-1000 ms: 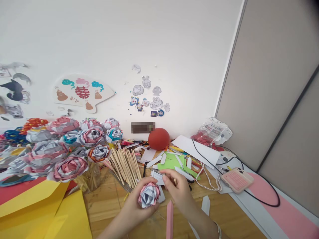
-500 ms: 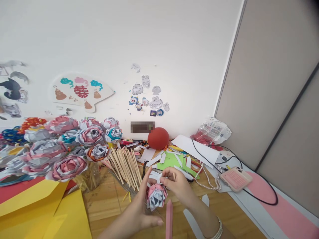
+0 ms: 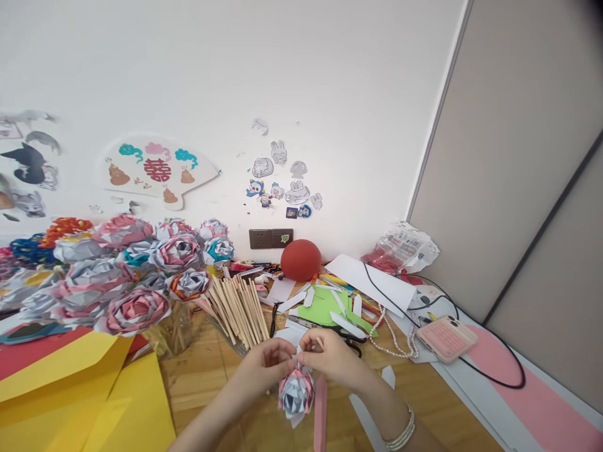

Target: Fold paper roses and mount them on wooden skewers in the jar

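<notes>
A folded paper flower (image 3: 296,394) in pink and pale grey hangs with its bloom toward me, just above the wooden table. My left hand (image 3: 272,363) is closed in a pinch at the flower's back end. Right beside it, my right hand (image 3: 325,355) pinches the same end, its fingertips nearly meeting the left ones. What exactly lies between the fingertips is mostly hidden. Below the right hand lies a folded pink paper strip (image 3: 320,414), and a white strip (image 3: 366,419) is under my right forearm.
Wooden sticks (image 3: 240,307) lie bundled behind my left hand. Several finished paper flowers (image 3: 136,311) crowd the left, above yellow paper (image 3: 141,402). Behind the hands are green paper (image 3: 325,301), scissors (image 3: 353,342) and a red balloon (image 3: 300,259). A phone (image 3: 446,339) lies at right.
My left hand has gone from spread fingers beside the flower to a pinch at its back end. The flower has dropped slightly toward me, and the scissors show more.
</notes>
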`<control>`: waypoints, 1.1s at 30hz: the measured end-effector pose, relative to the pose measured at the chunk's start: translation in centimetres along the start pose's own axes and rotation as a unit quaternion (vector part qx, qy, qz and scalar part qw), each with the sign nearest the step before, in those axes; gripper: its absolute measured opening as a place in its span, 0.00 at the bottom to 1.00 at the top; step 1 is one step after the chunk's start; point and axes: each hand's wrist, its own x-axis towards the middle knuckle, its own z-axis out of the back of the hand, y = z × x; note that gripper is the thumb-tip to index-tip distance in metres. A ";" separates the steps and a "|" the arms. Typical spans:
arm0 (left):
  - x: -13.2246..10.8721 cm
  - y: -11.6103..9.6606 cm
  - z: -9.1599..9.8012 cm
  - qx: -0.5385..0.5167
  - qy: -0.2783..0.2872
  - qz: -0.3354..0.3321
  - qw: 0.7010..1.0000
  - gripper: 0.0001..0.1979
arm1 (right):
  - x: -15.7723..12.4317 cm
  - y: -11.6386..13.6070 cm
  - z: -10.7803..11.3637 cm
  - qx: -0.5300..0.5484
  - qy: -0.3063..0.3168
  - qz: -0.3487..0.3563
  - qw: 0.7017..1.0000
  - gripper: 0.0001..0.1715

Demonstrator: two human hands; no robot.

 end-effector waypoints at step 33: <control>0.5 2.1 0.1 0.241 -0.030 -0.069 0.968 0.07 | 0.2 -1.3 0.3 -0.176 0.033 0.024 0.984 0.02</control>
